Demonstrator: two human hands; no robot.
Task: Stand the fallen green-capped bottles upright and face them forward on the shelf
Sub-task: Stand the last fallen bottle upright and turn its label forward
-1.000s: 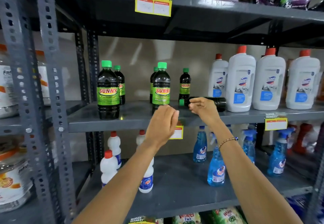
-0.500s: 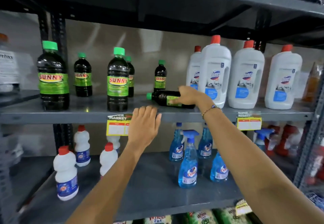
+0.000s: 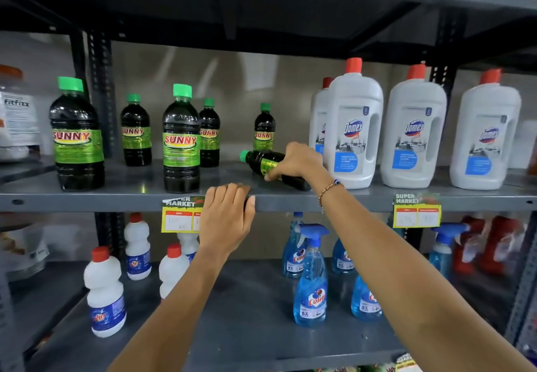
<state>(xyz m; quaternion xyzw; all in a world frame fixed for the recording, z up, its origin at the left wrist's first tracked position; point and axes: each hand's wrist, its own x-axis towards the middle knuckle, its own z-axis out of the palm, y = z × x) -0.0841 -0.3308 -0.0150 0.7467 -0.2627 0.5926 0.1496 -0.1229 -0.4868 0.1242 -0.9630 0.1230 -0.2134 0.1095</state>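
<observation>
Right hand [image 3: 296, 160] around fallen bottle [image 3: 263, 162] (tilted)

I'm seeing white Domex jugs [image 3: 414, 130] sitting above the price tag [image 3: 417, 210], blue spray bottles [image 3: 311, 278] standing below it.

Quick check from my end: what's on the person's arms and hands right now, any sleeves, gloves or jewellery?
Both forearms are bare as far as the frame shows: no sleeves, no gloves. The right hand has a thin beaded bracelet at the wrist, brownish beads with one dark blue bead. The left hand and its wrist carry nothing. No rings or watch are visible on either.
</observation>
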